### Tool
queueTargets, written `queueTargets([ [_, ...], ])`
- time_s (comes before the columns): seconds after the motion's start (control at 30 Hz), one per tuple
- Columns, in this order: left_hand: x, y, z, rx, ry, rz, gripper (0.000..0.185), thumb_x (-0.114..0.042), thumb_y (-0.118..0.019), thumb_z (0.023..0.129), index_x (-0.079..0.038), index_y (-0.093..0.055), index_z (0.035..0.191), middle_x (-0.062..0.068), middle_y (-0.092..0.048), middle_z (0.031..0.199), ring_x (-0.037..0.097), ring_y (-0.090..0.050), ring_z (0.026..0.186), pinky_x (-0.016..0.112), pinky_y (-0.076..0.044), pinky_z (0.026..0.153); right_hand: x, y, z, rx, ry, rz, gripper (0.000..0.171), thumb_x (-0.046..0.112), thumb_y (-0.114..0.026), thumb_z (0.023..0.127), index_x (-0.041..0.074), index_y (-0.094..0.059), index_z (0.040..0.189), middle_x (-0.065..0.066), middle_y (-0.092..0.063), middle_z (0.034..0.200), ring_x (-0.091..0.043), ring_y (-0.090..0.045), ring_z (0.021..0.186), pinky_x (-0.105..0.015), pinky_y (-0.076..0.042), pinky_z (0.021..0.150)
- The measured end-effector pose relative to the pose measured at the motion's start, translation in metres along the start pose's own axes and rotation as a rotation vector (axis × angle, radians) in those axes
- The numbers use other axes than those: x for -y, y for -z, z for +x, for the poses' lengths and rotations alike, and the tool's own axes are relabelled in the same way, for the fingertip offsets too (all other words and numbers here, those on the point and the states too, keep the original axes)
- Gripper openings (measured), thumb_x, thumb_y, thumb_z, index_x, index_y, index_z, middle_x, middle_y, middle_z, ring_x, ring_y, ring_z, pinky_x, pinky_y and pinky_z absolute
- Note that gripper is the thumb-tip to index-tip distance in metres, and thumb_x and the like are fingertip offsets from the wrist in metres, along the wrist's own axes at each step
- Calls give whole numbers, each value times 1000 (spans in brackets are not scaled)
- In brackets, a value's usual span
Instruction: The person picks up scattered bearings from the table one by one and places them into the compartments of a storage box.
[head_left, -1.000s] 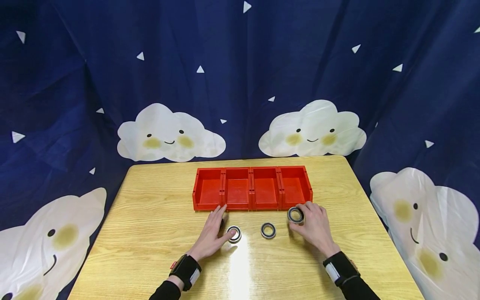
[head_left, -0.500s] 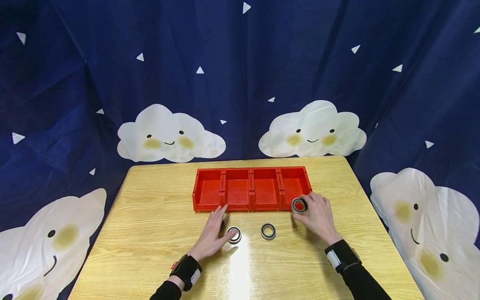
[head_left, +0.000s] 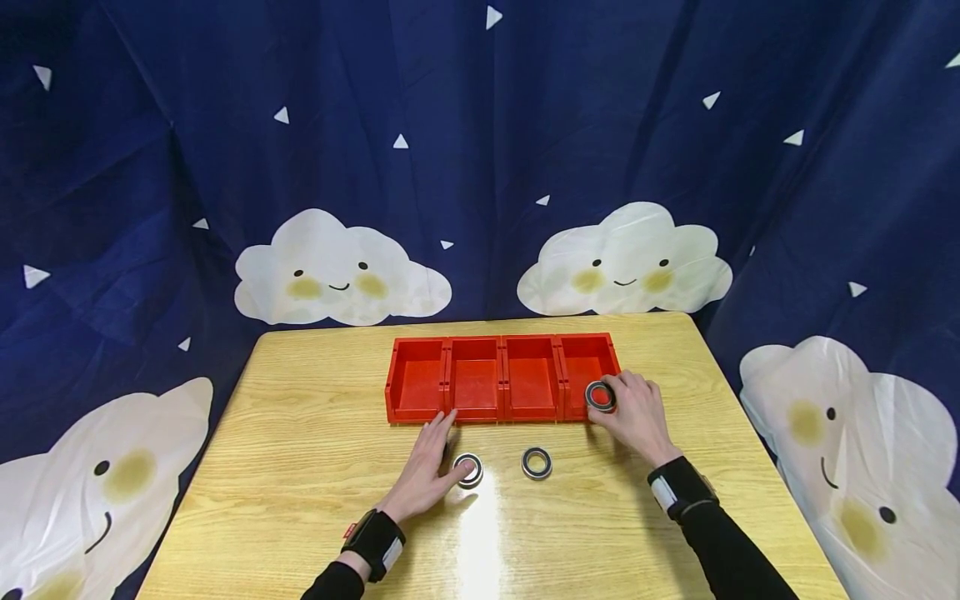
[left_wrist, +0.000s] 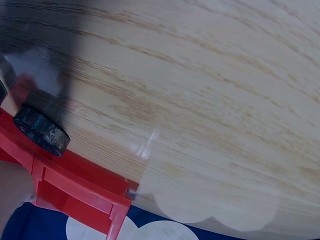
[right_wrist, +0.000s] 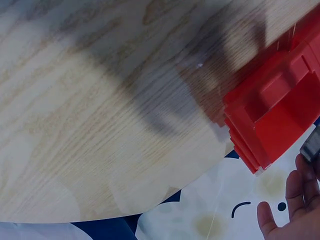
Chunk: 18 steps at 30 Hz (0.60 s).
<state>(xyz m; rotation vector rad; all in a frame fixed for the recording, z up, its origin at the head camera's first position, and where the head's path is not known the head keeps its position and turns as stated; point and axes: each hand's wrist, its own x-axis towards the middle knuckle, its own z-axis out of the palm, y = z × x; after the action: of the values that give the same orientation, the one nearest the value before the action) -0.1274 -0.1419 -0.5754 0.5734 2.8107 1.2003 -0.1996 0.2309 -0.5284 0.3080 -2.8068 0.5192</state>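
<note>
Dark blue cloth printed with smiling white clouds (head_left: 341,268) hangs behind a light wooden tabletop (head_left: 300,467). At its far middle stands a red tray (head_left: 502,377) of 4 open compartments in a row. The right hand (head_left: 633,417) pinches a black-and-silver bearing ring (head_left: 600,396) between thumb and fingertips, holding it over the front edge of the rightmost compartment; whether the ring touches the red rim cannot be told from the head view. In the right wrist view a corner of the tray (right_wrist: 280,105) shows beside the fingers (right_wrist: 295,192), with only a sliver of the ring at the frame's edge. The left hand (head_left: 427,467) lies flat and relaxed on the tabletop just in front of the tray, its thumb touching a second ring (head_left: 468,469) that lies flat on the wood. A third ring (head_left: 537,462) lies flat between the 2 hands, apart from both. The left wrist view shows a dark ring (left_wrist: 41,130) on the wood close to the tray's front wall (left_wrist: 80,190).
</note>
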Motion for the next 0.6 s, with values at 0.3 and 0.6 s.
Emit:
queueTargets([
  [0.3, 1, -1, -1, 3, 5, 11, 87, -46, -63, 95, -11, -19, 162, 18, -25, 167, 37, -19, 156, 60, -11, 127, -3, 1, 12, 35, -14, -5, 51, 29, -80, 77, -3, -67, 115, -14, -61, 94, -33, -55, 92, -59, -42, 91],
  [0.6, 2, -2, -1, 6, 10, 2, 88, -48, -63, 94, -10, -21, 161, 16, -25, 167, 34, -17, 157, 59, -10, 127, -7, -3, 22, 55, -6, -47, 52, 31, -79, 79, -3, -67, 116, -17, -61, 99, -36, -53, 98, -58, -42, 91],
])
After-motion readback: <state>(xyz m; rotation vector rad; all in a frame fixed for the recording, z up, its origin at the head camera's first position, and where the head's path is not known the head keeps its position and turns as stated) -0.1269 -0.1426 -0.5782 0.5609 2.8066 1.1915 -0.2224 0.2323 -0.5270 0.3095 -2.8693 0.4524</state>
